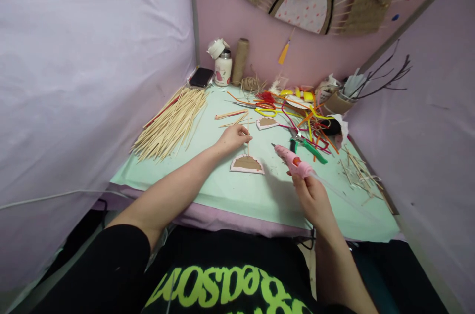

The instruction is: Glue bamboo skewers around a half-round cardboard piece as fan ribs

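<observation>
Our left hand point(233, 139) pinches a thin stick point(248, 148); our right hand point(310, 191) grips a pink glue gun point(290, 157). Near the table's point(256, 200) far right corner, a cup point(337, 104) contains dark twigs point(400, 72).

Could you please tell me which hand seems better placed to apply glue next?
Probably the right hand: it holds the pink glue gun near the front cardboard piece, while the left hand pinches a thin stick.

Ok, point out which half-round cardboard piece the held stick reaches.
The front piece: the stick in the left hand runs down to its curved edge. The other piece lies farther back, near the scissors.
</observation>
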A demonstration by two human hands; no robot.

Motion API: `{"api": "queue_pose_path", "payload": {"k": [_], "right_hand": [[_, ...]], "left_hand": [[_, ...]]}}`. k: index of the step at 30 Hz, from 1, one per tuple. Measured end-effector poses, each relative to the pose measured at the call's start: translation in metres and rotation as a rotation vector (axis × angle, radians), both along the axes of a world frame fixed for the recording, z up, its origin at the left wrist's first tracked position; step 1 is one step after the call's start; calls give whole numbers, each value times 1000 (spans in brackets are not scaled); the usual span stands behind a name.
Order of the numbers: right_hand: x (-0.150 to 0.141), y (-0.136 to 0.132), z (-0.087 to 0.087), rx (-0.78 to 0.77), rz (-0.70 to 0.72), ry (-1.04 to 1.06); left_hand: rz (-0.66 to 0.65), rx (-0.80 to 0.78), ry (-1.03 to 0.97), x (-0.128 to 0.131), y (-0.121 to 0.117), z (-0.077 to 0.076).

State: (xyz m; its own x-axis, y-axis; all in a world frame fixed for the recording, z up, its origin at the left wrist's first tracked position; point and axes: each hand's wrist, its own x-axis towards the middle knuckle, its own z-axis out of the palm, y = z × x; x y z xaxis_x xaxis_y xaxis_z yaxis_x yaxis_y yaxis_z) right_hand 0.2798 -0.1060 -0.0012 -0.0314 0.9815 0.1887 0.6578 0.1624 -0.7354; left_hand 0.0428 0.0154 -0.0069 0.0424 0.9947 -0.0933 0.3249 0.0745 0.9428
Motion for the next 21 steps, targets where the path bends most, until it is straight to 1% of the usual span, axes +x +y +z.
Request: {"api": "queue_pose_path", "payload": {"k": [5,8,11,13,17,19,21], "right_hand": [[45,3,1,49,-115,-151],[80,5,3,98,-194,-332],[117,7,0,153,-221,-517],[139,8,-9,168,-254,-611],[172,13,-39,141,-357,-762],[183,16,-52,142,-384,-753],[190,18,-58,166,-344,-670]], "left_hand": [[-1,-45,29,0,6,-8],[-18,-71,48,0,10,-13],[-38,-68,74,0,11,-14],[-48,-66,86,0,11,-12],[-48,-85,114,2,9,-7],[-55,-88,139,3,8,-4],[-66,-79,178,3,9,-2]]}}
